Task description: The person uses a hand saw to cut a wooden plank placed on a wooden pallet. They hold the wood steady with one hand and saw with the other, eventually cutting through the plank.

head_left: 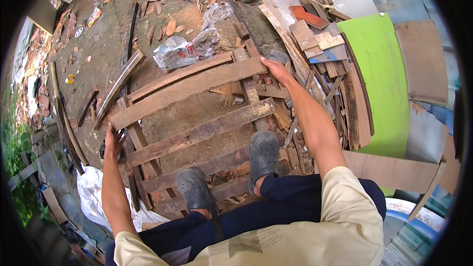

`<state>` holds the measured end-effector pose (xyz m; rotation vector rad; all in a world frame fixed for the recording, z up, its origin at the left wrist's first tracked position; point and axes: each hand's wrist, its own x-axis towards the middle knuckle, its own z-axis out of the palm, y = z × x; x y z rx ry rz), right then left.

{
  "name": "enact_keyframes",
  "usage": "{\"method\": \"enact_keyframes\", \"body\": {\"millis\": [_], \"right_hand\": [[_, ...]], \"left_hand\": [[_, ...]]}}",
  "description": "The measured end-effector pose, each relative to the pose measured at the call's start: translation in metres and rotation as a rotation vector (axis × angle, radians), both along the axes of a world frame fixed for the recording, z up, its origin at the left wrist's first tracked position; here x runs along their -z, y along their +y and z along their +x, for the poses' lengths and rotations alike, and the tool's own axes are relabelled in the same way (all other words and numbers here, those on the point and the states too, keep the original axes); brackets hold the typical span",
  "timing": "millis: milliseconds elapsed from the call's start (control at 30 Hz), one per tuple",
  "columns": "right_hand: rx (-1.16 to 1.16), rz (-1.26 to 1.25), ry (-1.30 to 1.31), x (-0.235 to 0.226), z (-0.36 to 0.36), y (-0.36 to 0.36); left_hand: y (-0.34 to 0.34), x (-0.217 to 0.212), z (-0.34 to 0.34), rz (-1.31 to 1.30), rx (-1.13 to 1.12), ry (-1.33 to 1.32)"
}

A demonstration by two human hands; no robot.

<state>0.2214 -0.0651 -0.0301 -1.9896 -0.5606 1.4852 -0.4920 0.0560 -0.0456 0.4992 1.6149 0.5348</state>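
A weathered wooden pallet frame (pixel 197 133) lies on the dirt ground under my feet, which wear grey clogs. A long brown plank (pixel 187 91) runs across its far part. My right hand (pixel 276 70) grips the right end of that plank. My left hand (pixel 114 140) holds the pallet's left side, just below the plank's left end. Both arms are stretched out and wide apart.
A heap of scrap wood (pixel 315 49) and a bright green panel (pixel 382 74) lie at the right. Crumpled plastic bags (pixel 189 49), dry leaves and stones lie beyond the pallet. A white sack (pixel 96 194) lies at the lower left, a loose curved board (pixel 118 86) at the left.
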Motion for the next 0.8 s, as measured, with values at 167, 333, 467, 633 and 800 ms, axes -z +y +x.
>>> {"method": "enact_keyframes", "body": {"millis": [167,333,467,633,800], "right_hand": [[0.017,-0.025,-0.004,-0.011,-0.012,0.005],[0.057,-0.016,-0.001,-0.006,-0.009,-0.003],[0.068,-0.032,-0.003,-0.006,-0.01,-0.01],[-0.049,-0.146,-0.058,-0.01,0.003,-0.038],[-0.086,-0.188,-0.047,-0.011,-0.002,-0.077]], "left_hand": [[0.005,-0.009,-0.008,-0.089,0.006,-0.002],[0.001,-0.017,0.002,-0.082,0.125,0.032],[-0.004,-0.02,0.007,-0.056,0.181,0.081],[-0.02,-0.006,-0.01,-0.103,0.265,0.19],[-0.053,0.006,-0.022,0.018,0.277,0.208]]}}
